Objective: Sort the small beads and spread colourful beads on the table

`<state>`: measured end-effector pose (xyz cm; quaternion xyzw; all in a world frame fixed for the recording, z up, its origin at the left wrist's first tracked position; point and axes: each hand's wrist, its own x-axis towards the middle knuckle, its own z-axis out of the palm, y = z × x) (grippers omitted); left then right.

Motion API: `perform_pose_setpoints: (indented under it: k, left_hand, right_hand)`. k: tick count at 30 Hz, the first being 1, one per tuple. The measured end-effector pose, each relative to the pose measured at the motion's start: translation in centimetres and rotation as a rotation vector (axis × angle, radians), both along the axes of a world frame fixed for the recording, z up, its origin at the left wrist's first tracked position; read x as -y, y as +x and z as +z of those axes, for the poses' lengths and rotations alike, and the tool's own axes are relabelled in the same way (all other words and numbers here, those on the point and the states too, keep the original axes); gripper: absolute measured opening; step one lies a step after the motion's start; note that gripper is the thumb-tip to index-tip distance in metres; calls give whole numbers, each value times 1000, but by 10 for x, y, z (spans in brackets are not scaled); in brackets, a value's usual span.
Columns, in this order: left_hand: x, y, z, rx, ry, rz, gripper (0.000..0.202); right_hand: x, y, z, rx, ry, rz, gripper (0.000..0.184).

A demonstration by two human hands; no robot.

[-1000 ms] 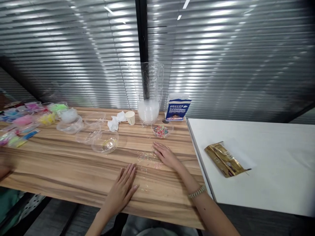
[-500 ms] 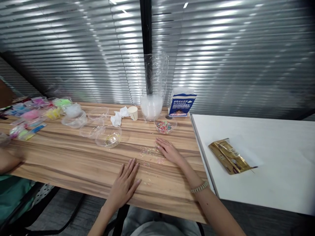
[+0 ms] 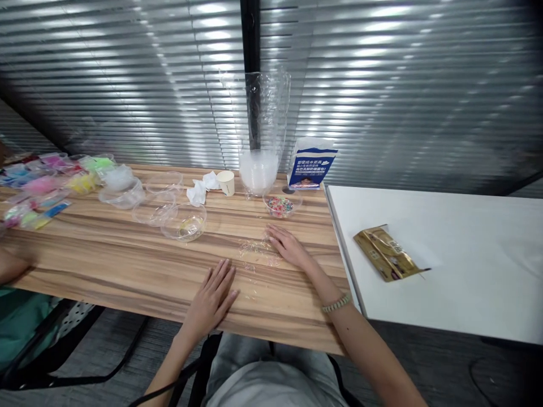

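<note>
My left hand (image 3: 212,297) lies flat on the wooden table (image 3: 127,260) near its front edge, fingers spread and holding nothing. Farther forward, my right hand (image 3: 288,246) rests on the tabletop with its fingers stretched out. Its fingertips are beside a thin scatter of small pale, slender bits (image 3: 254,249), too small to name. Just beyond that hand stands a clear plastic bowl (image 3: 299,200) with many small multicoloured pieces (image 3: 280,207) in it. To the left is another clear bowl (image 3: 199,229) holding something yellowish.
Stacked clear bowls (image 3: 258,175) in a plastic bag, a paper cup (image 3: 226,182), crumpled tissues (image 3: 196,193) and a blue-and-white packet (image 3: 311,168) line the back. Colourful bags (image 3: 40,185) lie far left, near another person's arm (image 3: 12,265). A gold wrapper (image 3: 390,254) lies on the white table (image 3: 466,271).
The camera view has tipped slightly down, so the table and everything on it appear higher. Both my hands stay in about the same places on the table.
</note>
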<state>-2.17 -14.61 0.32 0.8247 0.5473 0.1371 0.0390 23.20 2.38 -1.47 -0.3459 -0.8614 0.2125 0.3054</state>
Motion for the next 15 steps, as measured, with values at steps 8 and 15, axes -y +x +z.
perform_pose_setpoints:
  k: [8,15]
  left_hand:
    - [4,2,5,-1,42,-54,59]
    - [20,16,8,-50,71,-225,56]
  right_hand:
    - [83,10,41,109,-1,98,43]
    - [160,33,34,152,-93,60,54]
